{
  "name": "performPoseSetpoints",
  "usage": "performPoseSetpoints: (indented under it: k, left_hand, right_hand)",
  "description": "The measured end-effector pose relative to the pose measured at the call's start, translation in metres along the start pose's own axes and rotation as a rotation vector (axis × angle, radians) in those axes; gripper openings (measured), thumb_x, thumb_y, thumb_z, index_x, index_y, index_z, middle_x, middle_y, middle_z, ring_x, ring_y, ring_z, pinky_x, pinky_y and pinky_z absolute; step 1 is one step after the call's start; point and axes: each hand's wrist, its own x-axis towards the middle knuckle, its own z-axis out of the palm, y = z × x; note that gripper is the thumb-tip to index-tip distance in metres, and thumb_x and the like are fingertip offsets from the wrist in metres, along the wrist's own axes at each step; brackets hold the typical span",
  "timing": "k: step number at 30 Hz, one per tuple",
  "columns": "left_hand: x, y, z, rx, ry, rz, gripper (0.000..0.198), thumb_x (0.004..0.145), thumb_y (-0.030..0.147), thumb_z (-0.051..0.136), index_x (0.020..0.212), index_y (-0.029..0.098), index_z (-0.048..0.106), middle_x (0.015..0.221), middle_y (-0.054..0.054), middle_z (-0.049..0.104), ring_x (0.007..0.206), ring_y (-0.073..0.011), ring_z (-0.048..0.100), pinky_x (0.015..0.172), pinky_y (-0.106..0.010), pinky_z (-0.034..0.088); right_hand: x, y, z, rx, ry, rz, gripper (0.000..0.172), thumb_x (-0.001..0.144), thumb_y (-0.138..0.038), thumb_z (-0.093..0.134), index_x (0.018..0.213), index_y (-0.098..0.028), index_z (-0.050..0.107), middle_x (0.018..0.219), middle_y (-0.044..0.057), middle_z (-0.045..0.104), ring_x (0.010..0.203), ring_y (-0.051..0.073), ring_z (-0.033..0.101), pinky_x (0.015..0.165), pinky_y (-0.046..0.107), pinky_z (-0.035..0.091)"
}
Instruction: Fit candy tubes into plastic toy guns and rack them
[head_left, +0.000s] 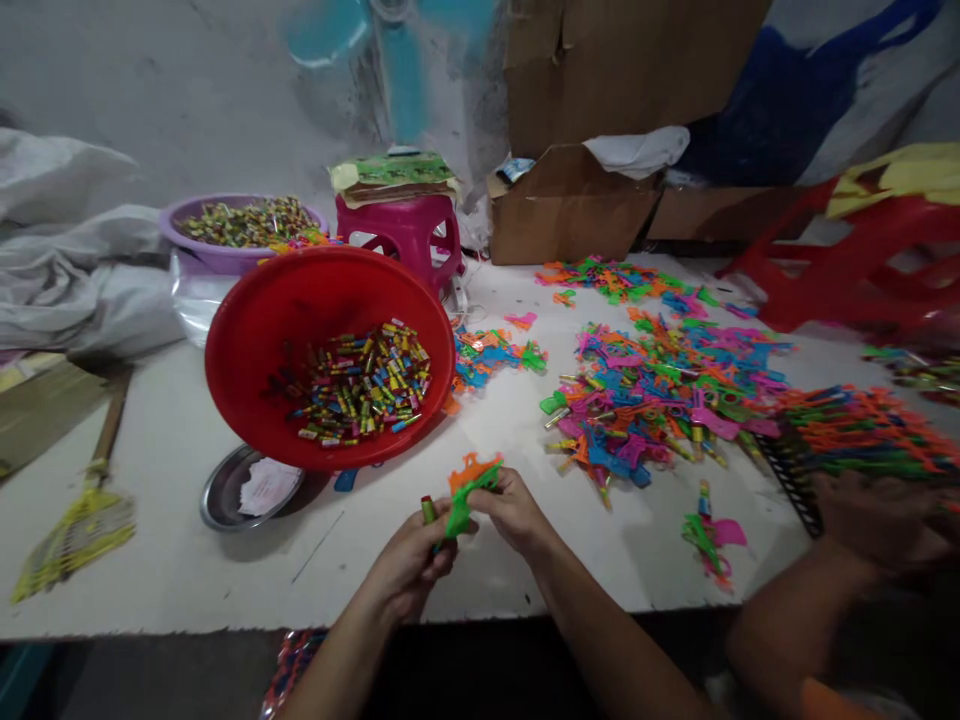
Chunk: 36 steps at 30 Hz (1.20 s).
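My left hand (411,562) is closed round a small wrapped candy tube (428,509) that sticks up between its fingers, low in the middle of the view. My right hand (511,512) pinches a green plastic toy piece (459,510) with an orange piece (474,469) behind it. Both hands meet over the white table (172,560), just in front of the tilted red bowl (247,350) holding several small colourful candy tubes (358,384).
A heap of coloured plastic toy pieces (660,385) spreads over the right of the table. Another person's blurred hand (877,515) works at the far right. A purple bowl (217,255), pink stool (409,232), cardboard boxes (570,205), a metal dish (225,492) and a broom (82,520) lie around.
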Motion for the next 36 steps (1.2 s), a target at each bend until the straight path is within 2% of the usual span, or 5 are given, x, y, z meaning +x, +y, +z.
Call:
performPoseSetpoints:
  k: [4,25,29,34,36]
  left_hand:
    - [0.0,-0.001,-0.002,0.14,0.159,0.235,0.043,0.066,0.041,0.064,0.099,0.014,0.056,0.058,0.005,0.05,0.039,-0.0016,0.036,0.037,-0.016,0.02]
    - [0.001,-0.007,0.002,0.708,0.231,0.622,0.025,0.071,0.033,0.058,0.09,0.018,0.065,0.069,-0.001,0.06,0.066,-0.0131,0.052,0.062,-0.022,0.041]
    - [0.009,-0.004,0.004,0.604,0.134,0.445,0.039,0.072,0.042,0.053,0.101,0.015,0.061,0.071,-0.004,0.062,0.053,-0.0113,0.051,0.052,-0.023,0.041]
    - [0.028,-0.003,-0.023,0.261,0.453,0.354,0.043,0.062,0.042,0.061,0.096,0.016,0.052,0.058,0.005,0.052,0.04,-0.0061,0.041,0.038,-0.017,0.029]
    - [0.038,-0.011,-0.027,0.163,0.448,0.33,0.04,0.061,0.04,0.062,0.091,0.018,0.048,0.051,0.009,0.043,0.038,-0.0048,0.038,0.037,-0.016,0.026]
  right_hand:
    - [0.001,-0.005,0.003,-0.139,0.33,-0.057,0.024,0.067,-0.036,0.065,0.059,-0.017,0.053,0.049,-0.005,0.047,0.046,0.009,0.043,0.046,0.021,0.037]
    - [-0.009,0.009,0.027,-0.541,0.333,-0.1,0.028,0.076,-0.039,0.048,0.06,-0.016,0.048,0.05,-0.004,0.042,0.046,0.008,0.037,0.043,0.019,0.032]
    - [-0.01,-0.011,-0.031,-0.647,0.384,-0.025,0.034,0.07,-0.049,0.051,0.064,-0.016,0.056,0.054,0.0,0.052,0.052,0.014,0.047,0.048,0.023,0.037]
    - [-0.002,-0.065,-0.127,-1.307,1.231,0.074,0.05,0.069,-0.05,0.051,0.094,-0.008,0.061,0.085,0.02,0.061,0.084,0.031,0.053,0.067,0.038,0.039]
    - [0.017,-0.065,-0.12,-1.393,1.08,0.089,0.045,0.077,-0.042,0.044,0.101,-0.006,0.059,0.096,0.022,0.059,0.092,0.03,0.052,0.071,0.037,0.038]
